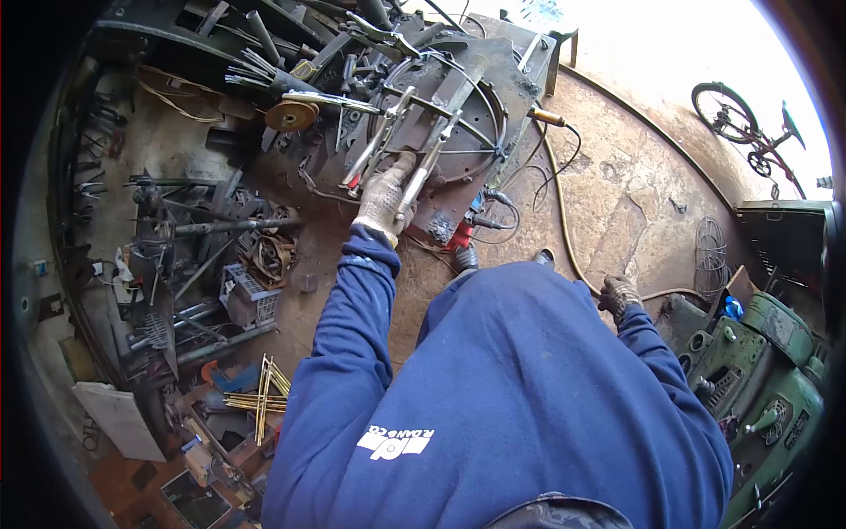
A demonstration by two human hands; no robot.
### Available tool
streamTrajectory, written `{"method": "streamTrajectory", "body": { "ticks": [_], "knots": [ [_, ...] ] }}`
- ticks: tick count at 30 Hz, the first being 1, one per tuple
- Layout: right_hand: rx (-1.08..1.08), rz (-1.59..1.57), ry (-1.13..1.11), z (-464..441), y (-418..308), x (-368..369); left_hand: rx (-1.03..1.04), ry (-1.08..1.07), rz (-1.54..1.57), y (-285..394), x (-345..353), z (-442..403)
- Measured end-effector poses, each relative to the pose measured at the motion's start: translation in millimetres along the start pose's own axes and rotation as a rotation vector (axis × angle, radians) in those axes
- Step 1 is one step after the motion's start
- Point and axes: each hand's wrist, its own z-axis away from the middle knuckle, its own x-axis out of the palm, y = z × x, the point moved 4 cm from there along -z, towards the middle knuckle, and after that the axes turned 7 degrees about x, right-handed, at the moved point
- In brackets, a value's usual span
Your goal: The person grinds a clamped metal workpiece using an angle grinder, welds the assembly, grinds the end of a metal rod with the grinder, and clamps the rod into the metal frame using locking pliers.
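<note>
My left hand (385,193), in a pale work glove, is closed around the near part of a metal clamp-like tool (426,167) with two long arms. This tool lies over a dark round frame (493,115) on the metal workbench (441,212). My right hand (620,294), in a dark glove, hangs low on the right near a hose, its fingers curled; what it holds, if anything, is too small to make out. Beside the clamp, a bundle of thin rods (330,101) and a brown disc (292,115) rest at the bench's left.
Scrap metal and pipes (211,227) lie on the left floor, with brass-coloured rods (263,401) below. A yellowish hose (567,225) crosses the floor. A green machine (749,379) stands at the right; a bicycle (749,128) is farther back.
</note>
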Motion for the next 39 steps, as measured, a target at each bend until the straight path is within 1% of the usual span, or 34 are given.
{"method": "streamTrajectory", "body": {
  "ticks": [1, 2, 3, 4, 5, 6, 7, 8, 9, 10, 12, 14, 16, 17, 18, 20, 21, 22, 24, 26, 28, 29, 32, 34, 36, 37, 39],
  "knots": [
    [0.005, -0.015, 0.089, 24, -7, 14, 0.002, 0.022, 0.029, -2, 4, 0],
    [0.002, -0.050, -0.025, 9, 4, 17, 0.004, 0.043, 0.059, -1, 5, 1],
    [-0.002, -0.048, -0.006, 14, 3, 22, -0.006, -0.034, -0.168, -6, -16, -11],
    [-0.215, 0.256, 0.058, 21, -4, 29, 0.271, -0.173, -0.499, -9, -22, -19],
    [-0.420, 0.564, 0.123, 30, -9, 41, 0.583, -0.214, -0.817, -12, -29, -23],
    [-0.617, 0.876, 0.186, 41, -13, 55, 0.716, -0.259, -0.846, -4, -17, -10],
    [-0.493, 0.724, 0.132, 50, -17, 70, 0.474, -0.174, -0.584, -4, -16, -13],
    [-0.369, 0.559, 0.095, 61, -22, 85, 0.205, -0.166, -0.226, -1, -6, -7],
    [-0.252, 0.397, 0.081, 72, -27, 100, -0.046, -0.063, 0.135, 2, 4, 1],
    [-0.120, 0.087, 0.070, 86, -30, 113, -0.055, -0.080, 0.144, 1, 4, 1],
    [-0.124, 0.060, 0.072, 76, -27, 121, 0.017, 0.020, -0.011, 1, -2, -2],
    [-0.125, 0.031, 0.068, 83, -26, 129, 0.324, -0.212, -0.280, -49, -37, -54],
    [-0.062, -0.087, 0.107, 108, -33, 137, 0.210, -0.152, -0.186, -31, -27, -38],
    [-0.049, -0.096, 0.054, 100, -27, 134, 0.170, -0.132, -0.153, -23, -22, -30],
    [-0.046, -0.094, 0.058, 104, -25, 134, 0.153, -0.125, -0.162, -17, -17, -24],
    [-0.028, -0.026, 0.135, 124, -28, 137, 0.138, -0.111, -0.166, -9, -10, -16],
    [-0.029, -0.053, 0.087, 120, -24, 136, 0.084, -0.065, -0.116, -8, -7, -13],
    [-0.031, -0.044, 0.086, 117, -19, 132, 0.030, -0.018, -0.065, -7, -6, -10],
    [-0.030, 0.054, 0.088, 118, -18, 127, 0.003, -0.019, -0.053, 1, -4, -4],
    [-0.032, 0.052, 0.094, 122, -24, 124, -0.057, -0.035, -0.046, 3, -2, 1],
    [-0.031, 0.026, 0.110, 128, -30, 123, -0.018, -0.029, -0.011, 1, 1, -1],
    [-0.010, -0.041, 0.016, 104, -20, 111, 0.016, -0.027, 0.020, 0, 2, -2],
    [-0.011, 0.012, 0.067, 96, -30, 102, 0.024, 0.008, 0.053, -8, 0, -9],
    [-0.136, 0.292, 0.035, 76, -36, 90, -0.006, 0.032, 0.062, -4, 3, -3],
    [-0.092, 0.146, 0.022, 56, -34, 83, 0.044, -0.031, 0.163, -5, 5, -4],
    [-0.076, 0.071, -0.006, 50, -34, 81, 0.044, -0.027, 0.160, -5, 3, -4],
    [-0.084, 0.061, -0.045, 43, -39, 80, 0.025, -0.002, 0.145, -7, 1, -7]
  ]
}}
